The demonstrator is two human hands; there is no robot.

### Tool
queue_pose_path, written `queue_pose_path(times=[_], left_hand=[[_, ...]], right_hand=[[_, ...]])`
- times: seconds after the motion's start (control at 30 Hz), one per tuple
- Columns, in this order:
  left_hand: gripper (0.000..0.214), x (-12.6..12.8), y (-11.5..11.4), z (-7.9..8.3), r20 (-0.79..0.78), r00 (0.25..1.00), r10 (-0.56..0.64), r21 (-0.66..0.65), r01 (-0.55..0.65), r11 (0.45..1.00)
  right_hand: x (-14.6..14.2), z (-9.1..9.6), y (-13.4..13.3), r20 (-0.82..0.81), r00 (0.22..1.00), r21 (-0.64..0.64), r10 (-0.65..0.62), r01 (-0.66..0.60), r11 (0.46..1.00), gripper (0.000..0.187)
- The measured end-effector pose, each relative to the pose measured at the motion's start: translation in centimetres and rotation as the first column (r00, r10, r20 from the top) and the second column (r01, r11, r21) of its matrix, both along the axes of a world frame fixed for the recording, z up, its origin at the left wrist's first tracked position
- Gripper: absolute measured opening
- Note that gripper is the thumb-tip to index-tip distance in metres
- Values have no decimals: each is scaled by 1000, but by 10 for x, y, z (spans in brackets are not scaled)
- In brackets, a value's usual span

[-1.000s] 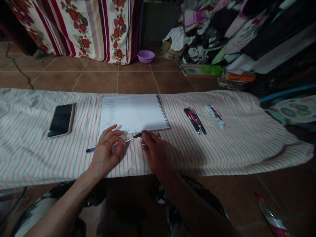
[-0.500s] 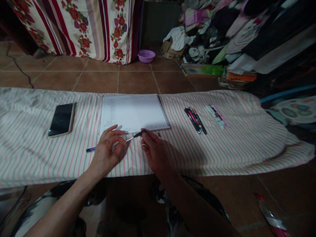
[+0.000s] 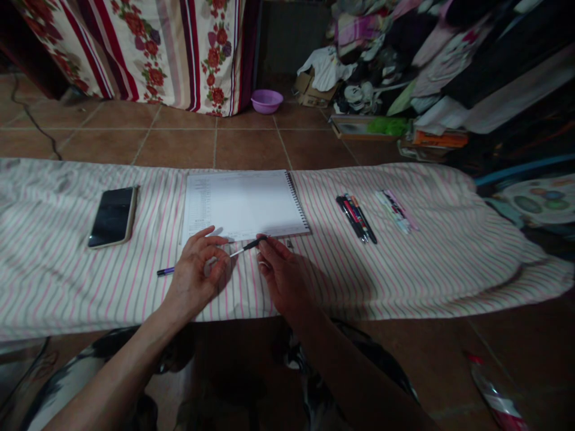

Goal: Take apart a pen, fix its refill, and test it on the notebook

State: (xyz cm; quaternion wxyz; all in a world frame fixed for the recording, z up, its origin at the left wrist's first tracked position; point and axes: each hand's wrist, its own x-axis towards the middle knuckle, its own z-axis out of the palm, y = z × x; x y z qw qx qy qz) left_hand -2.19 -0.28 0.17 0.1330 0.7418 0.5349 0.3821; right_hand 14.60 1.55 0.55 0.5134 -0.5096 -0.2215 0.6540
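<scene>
My left hand (image 3: 195,276) and my right hand (image 3: 281,273) rest on a striped cloth (image 3: 404,263) just below an open spiral notebook (image 3: 242,205). Between them both hands pinch a thin pen (image 3: 245,246), the left at its pale end, the right at its dark end. A second pen with a purple tip (image 3: 164,271) pokes out to the left from under my left hand. Its other end is hidden by the hand.
A dark phone (image 3: 112,216) lies on the cloth to the left. To the right lie a bunch of pens (image 3: 356,217) and another small bundle (image 3: 395,211). A tiled floor (image 3: 251,143), a purple bowl (image 3: 266,100), a floral drape and heaped clothes lie beyond.
</scene>
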Motion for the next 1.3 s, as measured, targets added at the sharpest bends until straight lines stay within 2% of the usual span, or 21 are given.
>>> queue_pose_path(times=[0.53, 0.83, 1.13, 1.23, 1.3], left_hand=[[11, 0, 0, 3, 7, 1000, 18, 13, -18, 1000], [10, -1, 0, 1, -7, 1000, 21, 28, -21, 999], [4, -2, 2, -2, -18, 1000, 14, 80, -12, 997], [13, -1, 2, 4, -25, 999, 29, 120, -26, 992], [18, 0, 0, 11, -15, 998, 58, 206, -54, 977]], right_hand=[[1, 3, -2, -9, 1000, -14, -11, 11, 1000, 23], [1, 1, 0, 20, 1000, 2, -16, 16, 1000, 18], [0, 2, 0, -31, 998, -32, -51, 50, 998, 20], [-1, 1, 1, -43, 996, -61, -80, 77, 995, 23], [0, 1, 1, -25, 996, -53, -84, 83, 995, 23]])
